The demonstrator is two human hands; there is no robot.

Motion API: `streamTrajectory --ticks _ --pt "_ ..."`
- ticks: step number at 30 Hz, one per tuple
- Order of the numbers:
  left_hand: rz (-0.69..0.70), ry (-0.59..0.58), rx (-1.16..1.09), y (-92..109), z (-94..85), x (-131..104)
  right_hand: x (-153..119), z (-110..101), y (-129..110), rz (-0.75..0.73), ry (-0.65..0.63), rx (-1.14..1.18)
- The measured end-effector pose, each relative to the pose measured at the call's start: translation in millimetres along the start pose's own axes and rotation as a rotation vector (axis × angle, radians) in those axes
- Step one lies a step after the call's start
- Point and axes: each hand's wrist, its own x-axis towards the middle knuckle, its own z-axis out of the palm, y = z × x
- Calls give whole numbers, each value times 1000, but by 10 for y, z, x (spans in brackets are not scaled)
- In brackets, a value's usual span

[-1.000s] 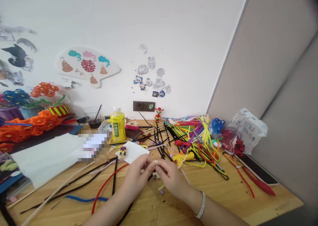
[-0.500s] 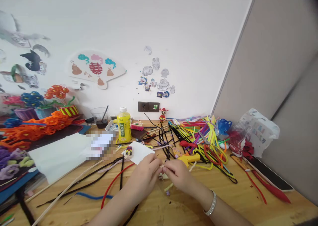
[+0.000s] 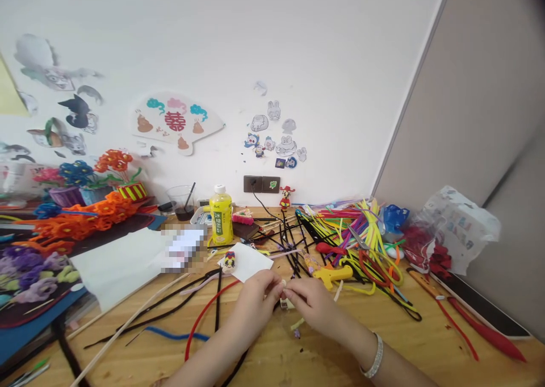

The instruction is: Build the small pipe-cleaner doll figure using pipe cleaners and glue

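My left hand [image 3: 263, 294] and my right hand [image 3: 309, 301] meet above the wooden table [image 3: 264, 356], fingertips pinched together. Between them shows a tiny pale, cream-coloured piece [image 3: 284, 284], mostly hidden by the fingers; its kind I cannot make out. Just beyond my left hand lies a white sheet of paper [image 3: 251, 264], with a small figure with a coloured cap [image 3: 229, 261] on its left part. A yellow glue-gun-like tool [image 3: 336, 273] lies beyond my right hand. Below the fingers, a pale green fuzzy stem [image 3: 297, 324] rests on the table.
A heap of coloured pipe cleaners [image 3: 366, 222] spreads at the back right, with scissors [image 3: 358, 238] in it. A yellow drink bottle [image 3: 222, 219] stands at the back, near a plastic cup [image 3: 183, 208]. Orange fuzzy flowers [image 3: 85, 219] lie left. Black stems [image 3: 170, 307] cross the table.
The whole view has shifted, so the scene sits further right. My hands remain together at the same spot, with the fingers slightly rearranged and the pale piece showing a little more.
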Motion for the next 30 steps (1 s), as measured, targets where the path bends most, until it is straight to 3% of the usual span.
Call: streamTrajectory --ticks 4,13,26,30 --pt "-32 6 -30 -23 3 3 -1 11 -2 2 7 -55" --pt "-63 -151 -116 -205 -5 89 4 25 40 52 10 -111" --pt "-13 0 42 -118 24 61 23 -32 -50 97 -22 -75" --pt "-12 -74 -5 -168 10 87 19 -43 -35 108 -4 -77"
